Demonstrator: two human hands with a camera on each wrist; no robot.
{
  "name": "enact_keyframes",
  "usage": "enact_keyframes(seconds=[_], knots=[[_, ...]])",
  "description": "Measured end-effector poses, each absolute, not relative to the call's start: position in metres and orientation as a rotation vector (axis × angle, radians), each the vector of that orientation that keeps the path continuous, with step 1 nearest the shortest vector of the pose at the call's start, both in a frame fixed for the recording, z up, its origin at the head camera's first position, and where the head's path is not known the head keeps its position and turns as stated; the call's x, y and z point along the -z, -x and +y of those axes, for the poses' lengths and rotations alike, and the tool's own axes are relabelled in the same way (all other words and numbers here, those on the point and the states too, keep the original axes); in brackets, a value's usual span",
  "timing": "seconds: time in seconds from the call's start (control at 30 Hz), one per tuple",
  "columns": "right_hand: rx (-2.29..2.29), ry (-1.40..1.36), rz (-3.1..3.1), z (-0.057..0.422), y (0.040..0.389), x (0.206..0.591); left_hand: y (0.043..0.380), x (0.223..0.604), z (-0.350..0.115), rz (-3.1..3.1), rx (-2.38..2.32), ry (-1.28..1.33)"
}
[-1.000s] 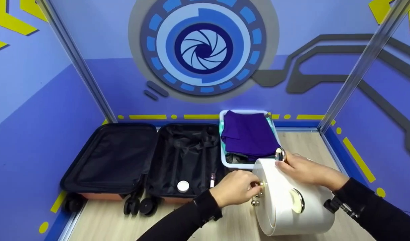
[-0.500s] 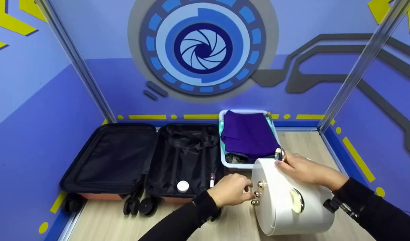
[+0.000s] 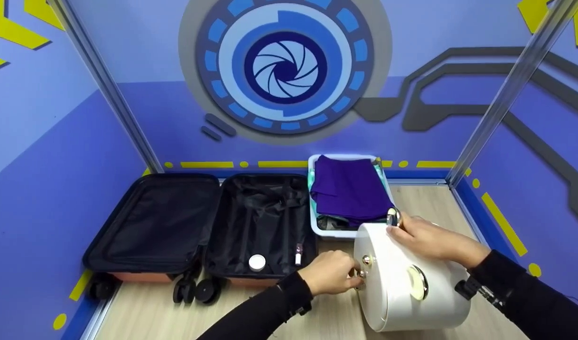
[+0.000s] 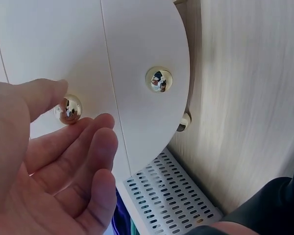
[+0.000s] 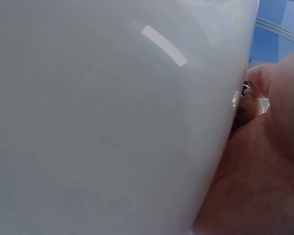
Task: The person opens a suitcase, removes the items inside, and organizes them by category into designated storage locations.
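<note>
A white rounded drawer box (image 3: 411, 278) with shiny gold knobs on its left face stands at the front right. My left hand (image 3: 333, 272) is at that face, its thumb and forefinger round the middle drawer knob (image 4: 70, 109). Another gold knob (image 4: 159, 79) shows beside it on a separate panel. My right hand (image 3: 425, 237) grips the shiny metal handle (image 3: 393, 217) on top of the box, thumb along the near side; most of its fingers are hidden. In the right wrist view the white shell (image 5: 117, 122) fills most of the picture.
An open suitcase (image 3: 152, 222) with black lining lies at the left. In its right half are a round white jar (image 3: 257, 262) and a small bottle (image 3: 298, 254). Behind the box, a pale basket (image 3: 336, 233) holds folded purple cloth (image 3: 350, 189).
My left hand has let go of the upper knob, drawn back slightly, then come to the middle knob just below. The right hand and the box have stayed in place.
</note>
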State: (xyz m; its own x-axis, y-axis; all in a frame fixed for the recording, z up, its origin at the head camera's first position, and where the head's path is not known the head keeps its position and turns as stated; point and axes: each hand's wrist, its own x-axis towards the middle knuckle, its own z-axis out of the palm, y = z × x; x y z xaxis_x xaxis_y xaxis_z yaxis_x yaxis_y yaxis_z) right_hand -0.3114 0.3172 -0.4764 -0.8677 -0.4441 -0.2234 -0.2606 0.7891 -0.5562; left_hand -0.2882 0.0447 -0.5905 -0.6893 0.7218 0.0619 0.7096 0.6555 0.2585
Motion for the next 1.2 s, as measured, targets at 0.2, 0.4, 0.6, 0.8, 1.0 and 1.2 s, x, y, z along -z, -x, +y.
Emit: enact_keyframes(seconds=[0.2, 0.4, 0.6, 0.8, 1.0, 1.2], knots=[[0.764, 0.547, 2.623, 0.316, 0.312, 0.476, 0.289, 0.592, 0.044, 2.816, -0.411, -1.255], [0.775, 0.560, 2.630, 0.316, 0.312, 0.476, 0.299, 0.613, 0.043, 2.836, -0.406, -1.312], [0.779, 0.553, 2.628, 0.317, 0.312, 0.476, 0.292, 0.592, 0.030, 2.821, -0.453, -1.310], [0.778, 0.576, 2.627, 0.316, 0.313, 0.476, 0.291, 0.587, 0.013, 2.816, -0.466, -1.318], [0.766, 0.583, 2.641, 0.316, 0.313, 0.475, 0.294, 0.588, -0.005, 2.797, -0.456, -1.328], [0.755, 0.587, 2.654, 0.317, 0.313, 0.478, 0.294, 0.587, -0.021, 2.767, -0.472, -1.287]])
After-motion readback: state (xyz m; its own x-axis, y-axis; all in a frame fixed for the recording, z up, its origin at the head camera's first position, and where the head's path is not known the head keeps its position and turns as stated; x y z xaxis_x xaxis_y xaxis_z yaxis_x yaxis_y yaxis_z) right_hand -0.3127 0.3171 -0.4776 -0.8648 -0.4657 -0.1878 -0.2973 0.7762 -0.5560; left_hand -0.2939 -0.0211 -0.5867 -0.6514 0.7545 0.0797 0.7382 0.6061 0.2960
